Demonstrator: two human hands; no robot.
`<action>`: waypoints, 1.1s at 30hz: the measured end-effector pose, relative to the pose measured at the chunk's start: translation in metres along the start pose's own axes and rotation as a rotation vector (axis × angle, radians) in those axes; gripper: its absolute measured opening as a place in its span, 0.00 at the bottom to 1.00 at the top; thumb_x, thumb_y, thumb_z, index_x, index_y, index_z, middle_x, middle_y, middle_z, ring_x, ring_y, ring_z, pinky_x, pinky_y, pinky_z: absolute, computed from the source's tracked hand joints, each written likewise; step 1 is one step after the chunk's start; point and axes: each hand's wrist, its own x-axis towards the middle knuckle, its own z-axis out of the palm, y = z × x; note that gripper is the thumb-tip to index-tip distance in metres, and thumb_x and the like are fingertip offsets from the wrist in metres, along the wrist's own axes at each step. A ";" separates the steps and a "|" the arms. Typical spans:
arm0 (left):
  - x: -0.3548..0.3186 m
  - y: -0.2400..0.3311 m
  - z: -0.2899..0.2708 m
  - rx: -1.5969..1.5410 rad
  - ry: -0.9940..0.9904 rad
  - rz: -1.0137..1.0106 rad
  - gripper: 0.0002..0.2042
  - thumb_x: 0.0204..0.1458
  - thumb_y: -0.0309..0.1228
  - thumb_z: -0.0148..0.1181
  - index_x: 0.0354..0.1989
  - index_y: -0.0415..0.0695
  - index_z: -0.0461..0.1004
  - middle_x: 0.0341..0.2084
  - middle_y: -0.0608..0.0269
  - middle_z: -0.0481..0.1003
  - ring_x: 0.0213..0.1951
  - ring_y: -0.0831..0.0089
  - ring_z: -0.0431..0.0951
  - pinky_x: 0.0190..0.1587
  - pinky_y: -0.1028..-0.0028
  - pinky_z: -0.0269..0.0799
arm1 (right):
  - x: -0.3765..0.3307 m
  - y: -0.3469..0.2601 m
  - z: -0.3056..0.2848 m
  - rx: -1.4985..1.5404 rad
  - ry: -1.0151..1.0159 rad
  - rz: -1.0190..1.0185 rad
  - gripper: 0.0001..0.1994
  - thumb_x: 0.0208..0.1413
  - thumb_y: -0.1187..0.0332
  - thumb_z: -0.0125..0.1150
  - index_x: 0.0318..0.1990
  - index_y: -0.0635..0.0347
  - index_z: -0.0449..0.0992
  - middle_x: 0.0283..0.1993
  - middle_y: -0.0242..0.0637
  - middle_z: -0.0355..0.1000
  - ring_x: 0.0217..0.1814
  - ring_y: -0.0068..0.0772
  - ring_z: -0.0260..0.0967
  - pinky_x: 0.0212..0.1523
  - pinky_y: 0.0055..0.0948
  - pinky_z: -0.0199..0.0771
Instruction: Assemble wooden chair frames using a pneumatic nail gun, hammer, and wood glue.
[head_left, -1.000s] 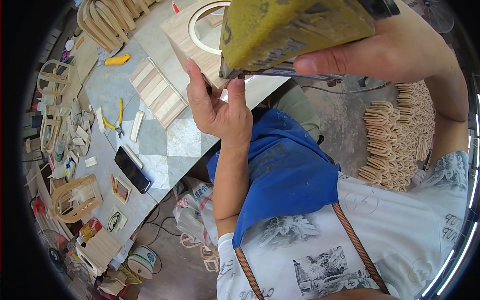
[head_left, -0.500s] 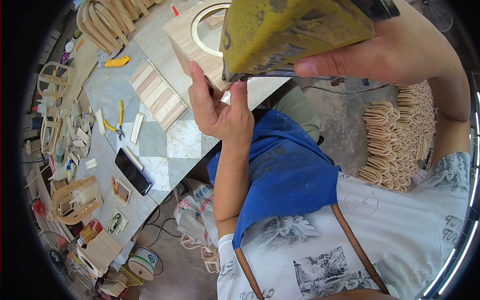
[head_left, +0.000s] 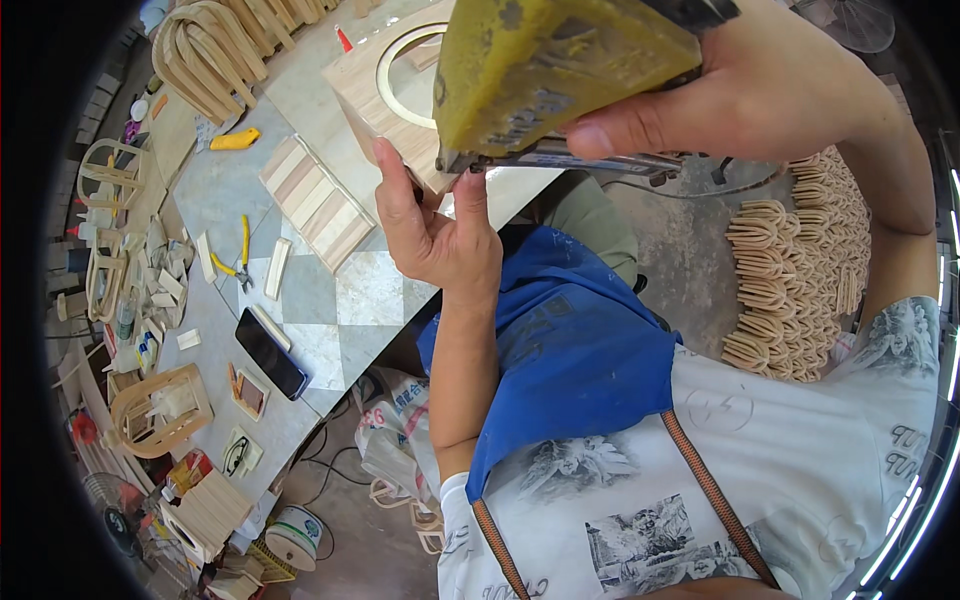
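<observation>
At the top, my right hand is wrapped round a worn yellow nail gun, its nose down at the near corner of a wooden box. The box is pale, with a round ring-edged opening in its upper face, and the nail gun hides its right part. My left hand grips that same corner just below the nose, with the thumb and a finger pointing up along the wood. Its other fingers are partly hidden. On the tabletop beside the box lies a slatted wood panel.
Yellow-handled pliers, wood strips, a dark phone and a yellow utility knife lie on the table. Bent wooden pieces are stacked on the floor at right. A hose trails behind the nail gun.
The nail gun and my right hand have shifted slightly left in the picture, the nose staying at the box corner. My left hand keeps its grip.
</observation>
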 end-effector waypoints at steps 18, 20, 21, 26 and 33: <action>0.006 0.007 -0.004 0.029 -0.026 -0.056 0.39 0.56 0.19 0.75 0.77 0.38 0.66 0.51 0.58 0.78 0.46 0.71 0.78 0.47 0.77 0.78 | 0.003 -0.005 0.003 -0.097 0.051 -0.026 0.14 0.66 0.73 0.69 0.56 0.64 0.77 0.47 0.43 0.81 0.43 0.39 0.77 0.44 0.33 0.80; 0.015 0.017 -0.015 0.147 -0.084 -0.123 0.37 0.58 0.20 0.73 0.77 0.37 0.66 0.53 0.56 0.79 0.49 0.69 0.80 0.50 0.75 0.80 | 0.003 0.002 -0.004 -0.046 0.070 -0.074 0.14 0.65 0.73 0.69 0.56 0.64 0.77 0.46 0.42 0.81 0.41 0.39 0.76 0.43 0.32 0.79; 0.024 0.029 -0.023 0.255 -0.142 -0.172 0.36 0.60 0.20 0.72 0.77 0.37 0.65 0.54 0.54 0.79 0.50 0.67 0.81 0.52 0.74 0.80 | 0.002 0.006 -0.010 -0.068 0.108 -0.020 0.14 0.66 0.73 0.68 0.57 0.64 0.78 0.46 0.43 0.82 0.41 0.38 0.76 0.43 0.32 0.79; 0.060 0.067 -0.035 0.137 -0.315 -0.433 0.28 0.69 0.24 0.63 0.76 0.33 0.65 0.41 0.61 0.78 0.35 0.78 0.76 0.38 0.82 0.74 | 0.015 0.057 -0.034 -0.297 0.205 0.117 0.20 0.64 0.73 0.67 0.63 0.60 0.77 0.47 0.44 0.83 0.40 0.40 0.79 0.43 0.34 0.81; 0.072 0.029 -0.040 -0.064 -0.435 -0.960 0.28 0.71 0.26 0.61 0.76 0.31 0.64 0.41 0.55 0.78 0.34 0.77 0.80 0.34 0.79 0.80 | 0.099 0.244 -0.019 -0.991 0.322 -0.067 0.28 0.59 0.67 0.68 0.68 0.52 0.73 0.45 0.46 0.86 0.41 0.50 0.85 0.41 0.43 0.83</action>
